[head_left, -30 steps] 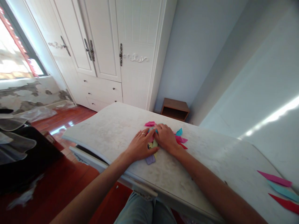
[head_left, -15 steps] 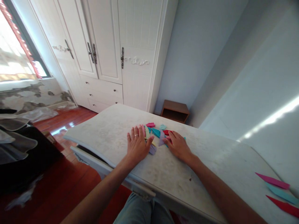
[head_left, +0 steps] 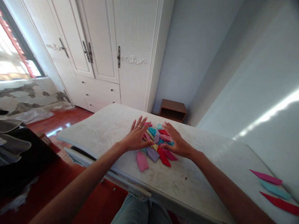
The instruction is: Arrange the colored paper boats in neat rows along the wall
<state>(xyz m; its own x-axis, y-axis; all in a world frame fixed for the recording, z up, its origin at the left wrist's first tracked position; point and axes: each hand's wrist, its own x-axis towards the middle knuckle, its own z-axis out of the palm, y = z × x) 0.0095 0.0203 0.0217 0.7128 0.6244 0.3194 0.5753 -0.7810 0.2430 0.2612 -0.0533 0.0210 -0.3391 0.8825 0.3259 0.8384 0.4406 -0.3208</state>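
Observation:
A loose pile of folded paper pieces in pink, red, teal, lilac and yellow lies on the white table. My left hand, with a ring on one finger, is at the pile's left side, fingers spread. Across from it my right hand is at the right side, its fingers also apart. Neither hand grips a piece; whether they touch the paper is hard to tell. Nearest me are a pink folded paper, a lilac folded paper and a red folded paper.
At the table's right end lie a magenta paper strip, a light blue paper strip and a red paper strip. A drawer juts out under the front edge. Behind stand a white wardrobe and a brown box-like stand.
Both hands were lying flat over the papers; now they are raised, turned inward and spread. More pieces show between and in front of them, including pink and red ones nearer me.

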